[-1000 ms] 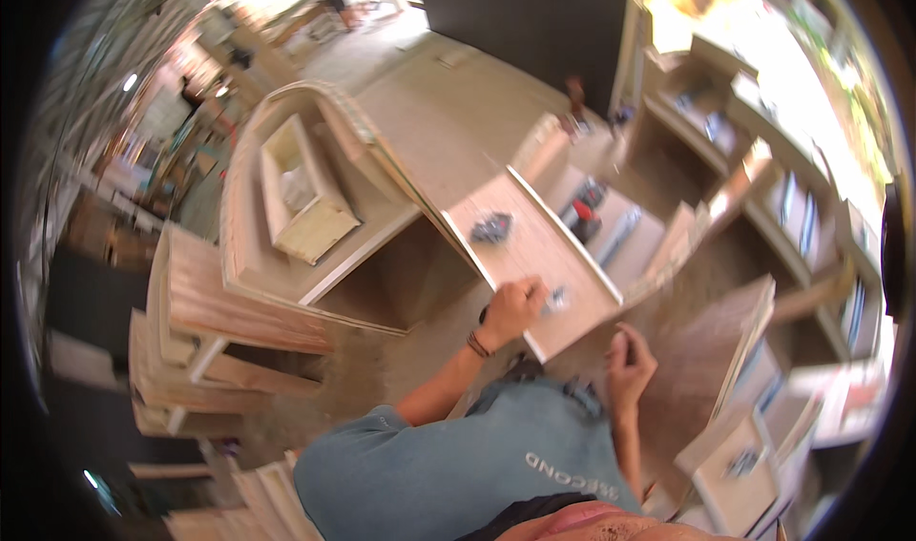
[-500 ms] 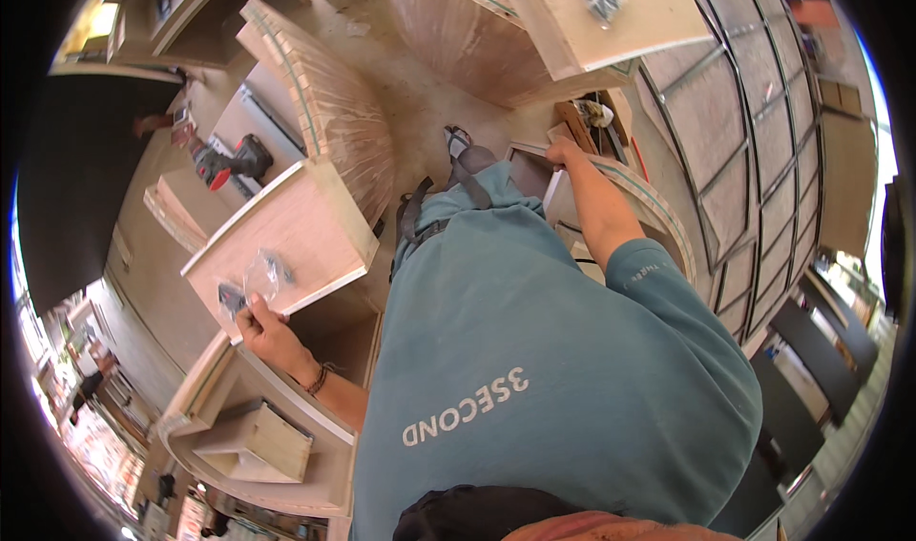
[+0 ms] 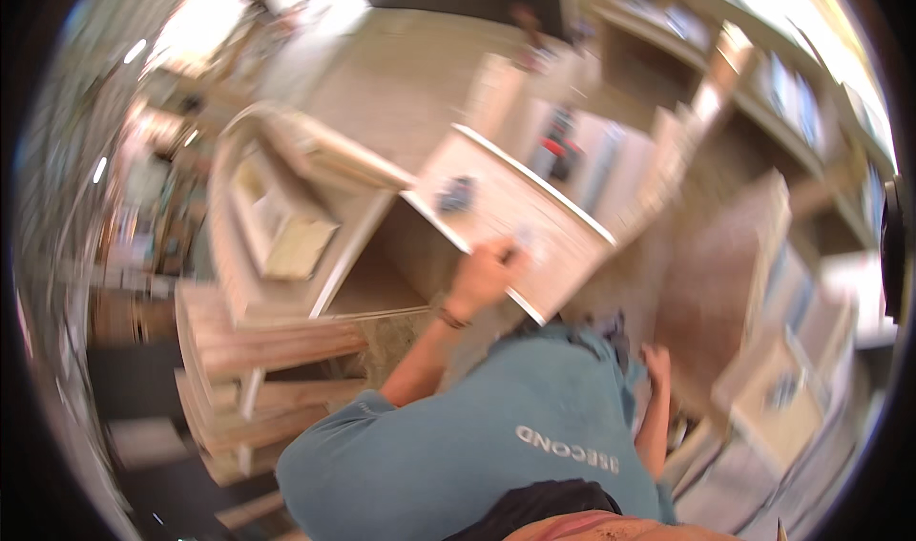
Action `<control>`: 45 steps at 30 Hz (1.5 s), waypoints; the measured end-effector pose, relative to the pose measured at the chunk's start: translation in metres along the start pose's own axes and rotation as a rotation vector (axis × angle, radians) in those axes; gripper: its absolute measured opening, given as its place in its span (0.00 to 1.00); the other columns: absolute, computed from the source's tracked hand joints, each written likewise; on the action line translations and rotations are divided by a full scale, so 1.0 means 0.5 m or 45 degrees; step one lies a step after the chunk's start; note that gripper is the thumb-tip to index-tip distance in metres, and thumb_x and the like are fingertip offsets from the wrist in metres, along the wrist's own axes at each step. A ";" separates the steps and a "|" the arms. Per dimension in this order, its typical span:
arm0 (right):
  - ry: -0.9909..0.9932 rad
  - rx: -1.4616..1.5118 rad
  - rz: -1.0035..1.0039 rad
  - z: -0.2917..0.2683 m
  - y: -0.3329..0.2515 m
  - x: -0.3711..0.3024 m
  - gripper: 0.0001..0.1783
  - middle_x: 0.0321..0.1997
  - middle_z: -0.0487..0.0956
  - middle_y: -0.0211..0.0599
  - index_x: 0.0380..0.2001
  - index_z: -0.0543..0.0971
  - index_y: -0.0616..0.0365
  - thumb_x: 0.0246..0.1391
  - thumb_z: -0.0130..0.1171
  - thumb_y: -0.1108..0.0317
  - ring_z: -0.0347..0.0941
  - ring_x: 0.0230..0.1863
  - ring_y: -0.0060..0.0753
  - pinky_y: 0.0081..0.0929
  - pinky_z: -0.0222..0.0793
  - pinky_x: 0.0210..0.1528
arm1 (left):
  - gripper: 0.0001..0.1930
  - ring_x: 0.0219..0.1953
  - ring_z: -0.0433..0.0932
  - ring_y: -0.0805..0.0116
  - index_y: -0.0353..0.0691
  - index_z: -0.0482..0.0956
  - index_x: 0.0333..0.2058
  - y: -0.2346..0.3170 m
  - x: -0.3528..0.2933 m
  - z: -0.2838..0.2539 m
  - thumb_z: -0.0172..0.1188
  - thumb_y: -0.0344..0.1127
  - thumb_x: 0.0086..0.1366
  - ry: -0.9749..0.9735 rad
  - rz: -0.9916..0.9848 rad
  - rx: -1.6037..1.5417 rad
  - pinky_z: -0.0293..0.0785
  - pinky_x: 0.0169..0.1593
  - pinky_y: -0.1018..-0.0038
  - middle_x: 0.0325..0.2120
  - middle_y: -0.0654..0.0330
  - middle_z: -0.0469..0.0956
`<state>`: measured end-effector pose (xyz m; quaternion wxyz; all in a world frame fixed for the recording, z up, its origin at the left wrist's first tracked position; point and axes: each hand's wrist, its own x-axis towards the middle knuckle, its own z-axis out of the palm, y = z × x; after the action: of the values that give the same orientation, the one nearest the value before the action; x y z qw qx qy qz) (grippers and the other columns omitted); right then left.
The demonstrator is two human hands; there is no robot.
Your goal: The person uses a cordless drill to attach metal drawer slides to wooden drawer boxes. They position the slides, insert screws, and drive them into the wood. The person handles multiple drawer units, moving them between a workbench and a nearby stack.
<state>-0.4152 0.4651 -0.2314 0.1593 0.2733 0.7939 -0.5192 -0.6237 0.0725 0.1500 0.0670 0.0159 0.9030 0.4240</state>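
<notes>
My left hand [image 3: 485, 272] is over the near edge of a pale wooden drawer-like panel [image 3: 506, 197] with white edging. Its fingers are curled round something small and dark, too blurred to name. Right by the fingertips is a clear plastic bag [image 3: 525, 240], smeared by motion. A second small bag with dark hardware [image 3: 456, 195] lies on the panel, left of it. My right hand [image 3: 655, 362] hangs by my right side, away from the panel; its fingers are blurred.
Left of the panel is a curved wooden cabinet [image 3: 324, 298] with an open compartment. Curved wooden parts [image 3: 277, 350] are stacked below it. A red and black power tool [image 3: 561, 148] lies beyond the panel. At right stand a curved wooden piece [image 3: 725, 274] and another panel carrying a bag [image 3: 768, 388].
The view has swung to the left, so the panel now sits near the middle. My left hand has moved further over it, by the clear bag. My right hand has left the wooden box's edge.
</notes>
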 end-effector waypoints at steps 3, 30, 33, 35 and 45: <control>0.240 -0.323 -0.294 -0.026 -0.350 -0.096 0.16 0.22 0.81 0.43 0.28 0.82 0.65 0.61 0.63 0.61 0.78 0.24 0.28 0.34 0.72 0.30 | 0.17 0.21 0.65 0.74 0.32 0.81 0.32 -0.034 -0.046 0.032 0.65 0.44 0.69 -0.020 0.055 -0.084 0.67 0.28 0.67 0.17 0.53 0.71; -0.240 -0.130 1.028 -0.213 0.175 -0.275 0.21 0.40 0.79 0.53 0.40 0.80 0.67 0.54 0.60 0.57 0.75 0.42 0.49 0.46 0.73 0.43 | 0.08 0.51 0.77 0.59 0.44 0.80 0.35 0.015 -0.055 0.019 0.68 0.29 0.58 0.236 0.467 0.085 0.77 0.50 0.60 0.43 0.58 0.76; -0.229 0.065 1.061 -0.187 0.196 -0.323 0.18 0.34 0.78 0.49 0.36 0.81 0.64 0.55 0.61 0.57 0.73 0.35 0.45 0.43 0.72 0.37 | 0.06 0.50 0.78 0.59 0.44 0.84 0.35 -0.004 -0.034 0.020 0.67 0.33 0.58 0.138 0.792 0.368 0.77 0.51 0.59 0.47 0.59 0.78; -0.215 0.177 1.035 -0.164 0.209 -0.328 0.17 0.31 0.77 0.46 0.33 0.81 0.63 0.55 0.61 0.57 0.72 0.31 0.42 0.41 0.71 0.33 | 0.07 0.51 0.78 0.59 0.45 0.87 0.35 -0.005 -0.023 0.029 0.67 0.36 0.59 0.038 0.656 0.456 0.77 0.52 0.58 0.47 0.59 0.79; -0.161 -0.015 0.280 -0.115 -0.103 -0.077 0.18 0.23 0.77 0.33 0.31 0.80 0.65 0.62 0.61 0.57 0.71 0.28 0.32 0.36 0.71 0.34 | 0.05 0.44 0.82 0.56 0.43 0.83 0.34 -0.020 0.000 0.085 0.60 0.32 0.60 -0.153 0.206 0.734 0.80 0.40 0.58 0.33 0.56 0.79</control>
<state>-0.4135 0.4914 -0.1491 0.2666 0.3245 0.7506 -0.5100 -0.6180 0.0985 0.1153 0.0790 0.1311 0.9763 0.1527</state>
